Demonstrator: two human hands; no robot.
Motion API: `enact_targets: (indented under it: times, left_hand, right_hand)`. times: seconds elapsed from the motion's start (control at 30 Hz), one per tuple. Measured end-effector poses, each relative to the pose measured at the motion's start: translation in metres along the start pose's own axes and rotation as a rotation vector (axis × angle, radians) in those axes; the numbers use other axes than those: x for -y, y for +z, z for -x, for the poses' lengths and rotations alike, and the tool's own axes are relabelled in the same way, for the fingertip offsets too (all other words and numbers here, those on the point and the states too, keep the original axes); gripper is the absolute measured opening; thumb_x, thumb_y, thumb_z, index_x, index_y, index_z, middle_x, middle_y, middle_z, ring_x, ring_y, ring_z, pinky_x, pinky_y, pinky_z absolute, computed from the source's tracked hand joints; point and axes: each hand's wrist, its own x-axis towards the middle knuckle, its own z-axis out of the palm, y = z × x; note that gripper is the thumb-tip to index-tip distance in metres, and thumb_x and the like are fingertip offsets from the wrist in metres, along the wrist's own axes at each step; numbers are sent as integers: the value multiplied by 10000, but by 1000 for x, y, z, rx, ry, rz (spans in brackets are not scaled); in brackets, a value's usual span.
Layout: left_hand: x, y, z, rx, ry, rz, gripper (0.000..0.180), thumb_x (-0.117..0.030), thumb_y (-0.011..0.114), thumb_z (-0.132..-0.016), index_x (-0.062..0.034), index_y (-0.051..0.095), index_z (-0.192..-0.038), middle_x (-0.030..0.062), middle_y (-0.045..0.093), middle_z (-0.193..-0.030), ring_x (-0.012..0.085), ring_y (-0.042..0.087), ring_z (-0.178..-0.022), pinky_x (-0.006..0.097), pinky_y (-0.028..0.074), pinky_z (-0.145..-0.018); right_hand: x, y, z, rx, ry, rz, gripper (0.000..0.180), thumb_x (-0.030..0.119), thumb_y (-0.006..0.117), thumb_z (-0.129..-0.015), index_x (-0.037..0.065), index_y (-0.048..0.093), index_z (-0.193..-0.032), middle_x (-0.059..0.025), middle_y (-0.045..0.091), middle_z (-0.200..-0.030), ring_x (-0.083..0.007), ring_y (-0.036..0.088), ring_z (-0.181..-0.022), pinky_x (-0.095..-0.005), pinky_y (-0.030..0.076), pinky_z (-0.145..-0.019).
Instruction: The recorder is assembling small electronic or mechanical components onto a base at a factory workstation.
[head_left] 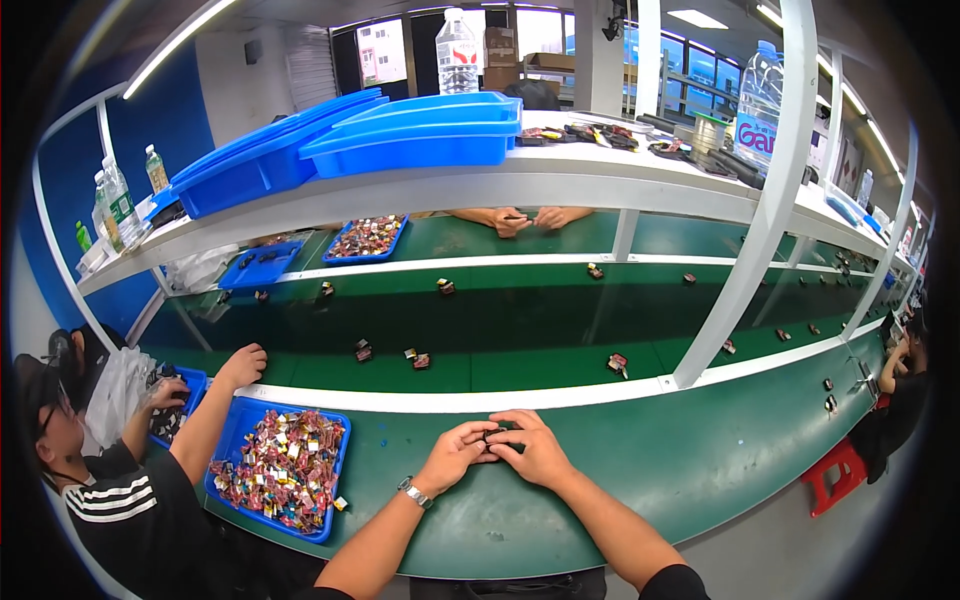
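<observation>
Over the green worktop [600,510], my left hand [452,458] and my right hand [533,449] meet fingertip to fingertip. Between them they grip a small dark part [497,437], mostly covered by the fingers, so its kind does not show. A metal-banded watch [414,492] is on my left wrist. To the left of my hands stands a blue tray [345,440] heaped with small components [285,465] in red, yellow and white. One loose small piece [341,503] lies by the tray's right edge.
Behind a white rail [450,402], a dark green conveyor belt [500,370] carries several scattered small assemblies [618,364]. A co-worker [130,500] at left reaches toward the belt. Another person's hands [525,220] work across it. A shelf [440,185] with blue bins [410,140] spans above; a white post [745,250] stands right.
</observation>
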Motion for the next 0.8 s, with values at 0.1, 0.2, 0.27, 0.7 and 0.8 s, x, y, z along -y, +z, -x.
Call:
enact_targets:
  times: [0.1,0.2,0.27,0.7,0.8]
  left_hand:
    - [-1,-2,-1,-9,-17,7,338,-24,447,-1015,46,477,-1345,151,564,-1303,207,604,-1148,333,544,-973]
    - [-1,-3,-1,-23,-11,26,333,-36,454,-1018,48,483,-1338,152,563,-1308,207,601,-1155,334,544,-976]
    - [0,-5,-2,-27,8,40,329,-39,458,-1017,49,487,-1333,154,562,-1312,208,600,-1159,335,545,-975]
    - [6,-9,-3,8,45,162,316,-68,514,-1004,41,512,-1300,157,583,-1285,228,609,-1153,391,547,-975]
    - [6,-8,-3,-6,37,163,303,-72,531,-997,38,527,-1279,161,574,-1305,234,613,-1149,396,554,-966]
  right_hand:
    - [1,3,0,-5,-12,24,176,115,730,-822,100,752,-996,-52,606,-1288,-295,502,-1242,-398,460,-1010]
    - [3,5,-3,-18,-50,5,206,108,727,-821,103,745,-1026,-54,601,-1302,-302,494,-1255,-400,449,-1027]
    - [10,5,-2,-29,-59,22,218,100,725,-816,105,741,-1034,-56,603,-1295,-301,499,-1251,-399,452,-1024]
    - [11,7,0,-139,-113,53,204,60,726,-776,93,736,-977,-79,636,-1213,-299,554,-1172,-394,472,-985]
    - [5,11,-1,-139,-73,-28,198,58,726,-777,88,735,-973,-86,640,-1210,-304,555,-1172,-402,467,-993]
